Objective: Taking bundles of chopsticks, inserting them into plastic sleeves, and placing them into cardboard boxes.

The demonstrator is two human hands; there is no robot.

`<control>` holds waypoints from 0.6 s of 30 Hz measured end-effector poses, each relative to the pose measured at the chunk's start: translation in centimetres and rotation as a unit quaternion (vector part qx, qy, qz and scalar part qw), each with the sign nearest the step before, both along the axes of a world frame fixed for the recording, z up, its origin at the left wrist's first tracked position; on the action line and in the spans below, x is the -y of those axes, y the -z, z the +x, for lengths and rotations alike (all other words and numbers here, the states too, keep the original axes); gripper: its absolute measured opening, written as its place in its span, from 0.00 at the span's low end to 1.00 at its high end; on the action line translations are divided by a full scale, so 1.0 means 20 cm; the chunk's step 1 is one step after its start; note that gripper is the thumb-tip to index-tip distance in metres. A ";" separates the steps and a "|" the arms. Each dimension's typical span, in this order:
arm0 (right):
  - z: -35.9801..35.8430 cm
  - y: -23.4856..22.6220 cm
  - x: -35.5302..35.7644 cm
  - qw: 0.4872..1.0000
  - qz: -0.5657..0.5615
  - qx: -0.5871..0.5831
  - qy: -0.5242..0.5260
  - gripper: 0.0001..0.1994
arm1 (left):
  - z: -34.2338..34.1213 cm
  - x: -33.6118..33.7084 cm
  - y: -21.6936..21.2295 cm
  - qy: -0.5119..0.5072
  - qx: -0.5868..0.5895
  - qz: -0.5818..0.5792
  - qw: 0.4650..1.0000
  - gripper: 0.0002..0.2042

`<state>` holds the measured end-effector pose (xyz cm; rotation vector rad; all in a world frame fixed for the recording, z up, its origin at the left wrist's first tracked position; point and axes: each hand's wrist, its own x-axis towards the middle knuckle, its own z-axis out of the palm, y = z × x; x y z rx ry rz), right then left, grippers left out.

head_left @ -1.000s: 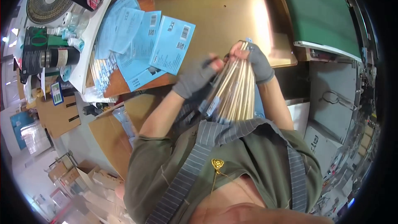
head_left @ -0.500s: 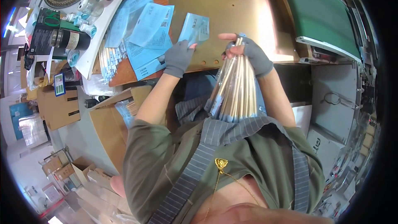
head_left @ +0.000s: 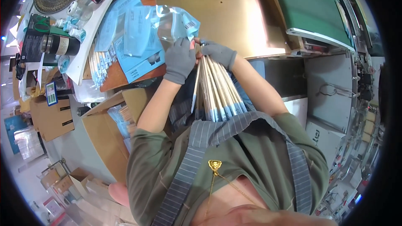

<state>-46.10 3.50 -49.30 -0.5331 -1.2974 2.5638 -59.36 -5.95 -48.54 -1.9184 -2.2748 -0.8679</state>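
My right hand [head_left: 218, 55], in a grey fingerless glove, is closed round the upper end of a fanned bundle of thin wooden sticks [head_left: 215, 84] with blue lower ends. The bundle hangs over the front table edge, close to my apron. My left hand [head_left: 180, 62], gloved alike, grips the near end of a clear and blue plastic bag [head_left: 173, 21]. This bag bulges out above the table. Both hands meet where the bag's edge and the stick tops come together; the fingers partly hide that spot.
Flat blue bags [head_left: 137, 33] lie left on the table [head_left: 217, 12], beside more blue-ended sticks [head_left: 98, 68]. A white shelf [head_left: 86, 54] carries a black thermos [head_left: 60, 45] and small bottles. An open carton [head_left: 100, 125] stands below left. At right is a green surface [head_left: 312, 8].
My right hand has carried the stick bundle leftward to my left hand. The blue bag, flatter before, is now raised and bulging.
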 end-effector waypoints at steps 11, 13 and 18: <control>0.08 -0.13 0.08 0.997 0.064 0.027 -0.016 0.28 | -0.04 0.13 -0.08 0.028 -0.033 0.081 0.996 0.06; 0.06 -0.09 0.08 0.990 0.119 0.056 -0.050 0.23 | 0.01 0.15 -0.14 0.088 -0.078 0.097 0.988 0.06; 0.11 0.03 0.12 0.964 0.259 0.029 -0.059 0.12 | 0.04 0.29 -0.15 0.201 -0.133 0.136 0.961 0.09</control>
